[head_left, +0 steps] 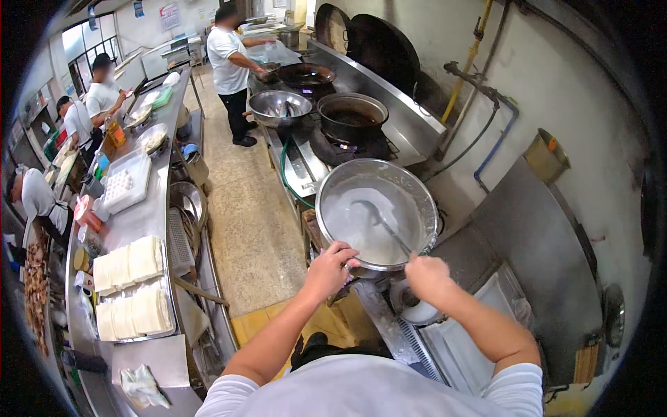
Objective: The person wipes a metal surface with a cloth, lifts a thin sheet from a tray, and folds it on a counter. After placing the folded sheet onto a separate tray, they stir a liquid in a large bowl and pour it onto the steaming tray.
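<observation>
A large metal bowl [320,221] stands right in front of me, holding a white, milky liquid [347,226]. Its near left rim is gripped by my left hand [333,270], which wears a ring. My right hand [427,279] is closed around the handle of a metal ladle [394,235] at the bowl's near right side. The ladle leans across the bowl, its head partly sunk in the liquid. White residue marks the bowl's inner wall.
Beyond the bowl, a dark pot [353,132] sits on a burner, beside a steel bowl [260,111]. A co-worker [226,59] stands at the far stove. On the left, a counter holds trays of white sheets [132,264] and a tray of white balls [135,177].
</observation>
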`<action>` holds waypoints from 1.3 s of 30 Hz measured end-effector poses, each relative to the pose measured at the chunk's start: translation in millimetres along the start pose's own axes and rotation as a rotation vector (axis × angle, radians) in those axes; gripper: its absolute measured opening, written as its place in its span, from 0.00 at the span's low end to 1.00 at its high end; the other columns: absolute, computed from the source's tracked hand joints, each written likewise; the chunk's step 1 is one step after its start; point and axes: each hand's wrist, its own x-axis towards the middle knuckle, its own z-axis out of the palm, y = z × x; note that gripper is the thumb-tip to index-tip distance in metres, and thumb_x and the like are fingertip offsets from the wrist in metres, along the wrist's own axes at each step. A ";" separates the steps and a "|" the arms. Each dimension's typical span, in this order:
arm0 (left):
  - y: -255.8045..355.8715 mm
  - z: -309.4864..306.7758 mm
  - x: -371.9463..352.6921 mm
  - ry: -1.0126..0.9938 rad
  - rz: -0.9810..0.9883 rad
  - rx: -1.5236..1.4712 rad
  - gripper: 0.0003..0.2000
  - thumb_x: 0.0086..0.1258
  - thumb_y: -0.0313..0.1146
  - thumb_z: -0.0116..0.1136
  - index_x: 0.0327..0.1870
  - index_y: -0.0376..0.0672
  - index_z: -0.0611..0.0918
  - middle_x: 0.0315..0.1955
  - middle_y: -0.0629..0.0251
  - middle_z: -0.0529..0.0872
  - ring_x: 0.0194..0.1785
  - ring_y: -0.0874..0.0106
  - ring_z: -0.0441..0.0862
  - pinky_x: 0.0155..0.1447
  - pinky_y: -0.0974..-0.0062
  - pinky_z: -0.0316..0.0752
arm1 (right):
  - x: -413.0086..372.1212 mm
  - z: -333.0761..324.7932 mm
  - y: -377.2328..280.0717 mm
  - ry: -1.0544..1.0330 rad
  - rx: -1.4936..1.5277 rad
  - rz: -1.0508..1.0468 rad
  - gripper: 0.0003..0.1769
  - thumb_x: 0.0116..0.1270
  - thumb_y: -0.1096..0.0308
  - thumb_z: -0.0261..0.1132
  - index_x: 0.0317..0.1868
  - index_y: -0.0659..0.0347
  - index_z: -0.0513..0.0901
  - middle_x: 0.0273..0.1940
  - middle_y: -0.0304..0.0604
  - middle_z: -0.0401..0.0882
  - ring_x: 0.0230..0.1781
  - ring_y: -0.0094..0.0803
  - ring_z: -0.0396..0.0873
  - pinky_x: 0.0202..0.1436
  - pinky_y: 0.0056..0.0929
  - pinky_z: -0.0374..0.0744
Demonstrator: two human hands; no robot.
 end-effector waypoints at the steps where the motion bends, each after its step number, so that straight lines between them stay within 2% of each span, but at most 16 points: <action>1: 1.1 -0.9 0.3 -0.006 -0.007 -0.015 0.09 0.68 0.34 0.66 0.48 0.50 0.89 0.49 0.67 0.86 0.48 0.57 0.86 0.49 0.59 0.82 | -0.9 -7.2 12.2 -0.041 -0.003 -0.023 0.10 0.64 0.70 0.63 0.38 0.62 0.91 0.38 0.55 0.90 0.43 0.49 0.91 0.46 0.46 0.88; 2: 1.6 -1.6 1.1 -0.011 -0.013 -0.032 0.09 0.70 0.37 0.67 0.48 0.49 0.89 0.49 0.67 0.85 0.48 0.56 0.86 0.50 0.58 0.81 | -0.1 -18.6 21.0 -0.081 -0.007 -0.047 0.10 0.64 0.69 0.64 0.39 0.62 0.91 0.39 0.55 0.90 0.43 0.49 0.91 0.46 0.46 0.88; 6: -5.8 3.4 1.3 0.005 0.018 -0.026 0.09 0.68 0.33 0.67 0.48 0.49 0.89 0.49 0.68 0.85 0.47 0.56 0.85 0.52 0.59 0.80 | -7.8 -93.0 34.0 -0.295 0.007 -0.043 0.12 0.61 0.71 0.62 0.39 0.68 0.89 0.42 0.61 0.89 0.45 0.54 0.89 0.50 0.48 0.86; 7: -5.3 3.4 1.3 -0.001 0.007 -0.036 0.10 0.67 0.32 0.67 0.48 0.49 0.89 0.49 0.68 0.85 0.47 0.56 0.85 0.52 0.59 0.80 | -7.1 -110.2 33.3 -0.400 0.041 -0.022 0.14 0.62 0.69 0.61 0.40 0.70 0.89 0.43 0.63 0.88 0.46 0.56 0.88 0.50 0.49 0.86; 10: -9.2 5.8 1.2 -0.013 0.003 -0.042 0.10 0.66 0.31 0.67 0.48 0.49 0.89 0.49 0.68 0.85 0.47 0.56 0.85 0.53 0.59 0.80 | 1.3 -102.0 31.7 -0.402 0.068 -0.106 0.14 0.58 0.71 0.63 0.40 0.70 0.89 0.40 0.61 0.89 0.44 0.54 0.89 0.48 0.48 0.87; 12: -10.9 6.2 0.3 -0.007 0.013 -0.028 0.12 0.64 0.28 0.65 0.48 0.49 0.89 0.49 0.68 0.86 0.47 0.57 0.86 0.51 0.61 0.81 | -1.4 -80.9 14.0 -0.299 0.148 -0.109 0.12 0.60 0.70 0.63 0.38 0.70 0.89 0.37 0.62 0.89 0.42 0.54 0.89 0.48 0.46 0.88; 14: -8.8 4.6 0.0 0.011 0.028 -0.006 0.16 0.61 0.21 0.61 0.48 0.49 0.89 0.49 0.68 0.86 0.47 0.60 0.88 0.48 0.63 0.84 | -5.2 -47.3 -8.3 -0.093 0.131 -0.071 0.12 0.62 0.70 0.63 0.39 0.67 0.90 0.37 0.60 0.89 0.42 0.52 0.90 0.47 0.46 0.88; 17: -5.8 0.1 -0.3 0.011 0.045 0.013 0.15 0.62 0.22 0.61 0.49 0.49 0.89 0.49 0.68 0.86 0.47 0.59 0.87 0.49 0.62 0.83 | -1.2 -5.3 -16.9 0.025 0.035 0.031 0.11 0.62 0.70 0.64 0.39 0.65 0.91 0.39 0.58 0.90 0.43 0.50 0.90 0.47 0.46 0.88; 20: -7.3 2.3 0.4 0.017 0.032 -0.024 0.15 0.63 0.23 0.62 0.49 0.49 0.89 0.50 0.67 0.86 0.47 0.59 0.87 0.49 0.62 0.83 | -3.7 -11.9 8.0 -0.028 -0.030 -0.026 0.11 0.63 0.70 0.64 0.39 0.64 0.91 0.40 0.56 0.90 0.45 0.48 0.91 0.48 0.45 0.88; 21: -8.0 3.3 1.3 0.013 0.030 -0.026 0.14 0.63 0.23 0.62 0.49 0.48 0.89 0.50 0.66 0.86 0.47 0.58 0.87 0.49 0.61 0.83 | -6.6 -36.8 12.4 -0.156 -0.009 -0.014 0.11 0.63 0.70 0.63 0.40 0.63 0.91 0.40 0.56 0.90 0.46 0.49 0.90 0.49 0.46 0.88; 25: -7.9 3.8 2.2 0.006 0.041 -0.014 0.12 0.65 0.26 0.65 0.49 0.47 0.89 0.49 0.66 0.86 0.47 0.58 0.87 0.49 0.62 0.82 | -13.9 -111.7 17.0 -0.364 0.024 -0.005 0.12 0.61 0.71 0.63 0.41 0.67 0.90 0.42 0.60 0.89 0.47 0.54 0.89 0.51 0.49 0.86; 29: -6.0 4.1 1.3 0.001 0.010 -0.073 0.10 0.68 0.28 0.65 0.48 0.47 0.89 0.49 0.66 0.86 0.47 0.58 0.87 0.49 0.62 0.82 | -10.6 -103.0 2.4 -0.335 0.168 -0.001 0.13 0.60 0.73 0.62 0.40 0.69 0.89 0.41 0.62 0.89 0.46 0.56 0.89 0.51 0.49 0.86; 32: -7.8 5.0 0.6 0.004 0.023 -0.047 0.09 0.69 0.29 0.65 0.48 0.48 0.89 0.49 0.66 0.86 0.48 0.58 0.87 0.50 0.61 0.82 | -4.6 -37.6 -19.1 -0.074 0.126 -0.049 0.12 0.63 0.72 0.62 0.38 0.66 0.90 0.39 0.60 0.89 0.44 0.53 0.90 0.46 0.48 0.88; 35: -6.1 2.7 -0.5 -0.002 0.025 -0.011 0.10 0.68 0.30 0.65 0.48 0.49 0.89 0.49 0.66 0.86 0.49 0.58 0.87 0.50 0.61 0.82 | 0.6 6.6 -18.2 0.066 -0.030 0.036 0.12 0.64 0.71 0.61 0.38 0.64 0.91 0.38 0.58 0.89 0.44 0.52 0.90 0.44 0.48 0.88; 38: -5.1 1.4 -0.3 -0.009 0.022 -0.008 0.10 0.67 0.29 0.65 0.48 0.49 0.89 0.50 0.67 0.86 0.50 0.58 0.87 0.51 0.61 0.82 | -2.2 -15.4 12.0 -0.064 0.039 -0.007 0.11 0.63 0.71 0.63 0.39 0.64 0.91 0.39 0.58 0.89 0.46 0.51 0.90 0.47 0.46 0.88; 39: -5.4 1.7 0.8 -0.008 0.020 -0.007 0.11 0.66 0.28 0.65 0.48 0.50 0.89 0.50 0.67 0.86 0.50 0.58 0.87 0.51 0.60 0.83 | -3.9 -42.8 17.8 -0.186 0.075 0.012 0.12 0.61 0.71 0.64 0.40 0.66 0.91 0.41 0.60 0.89 0.47 0.52 0.90 0.50 0.47 0.87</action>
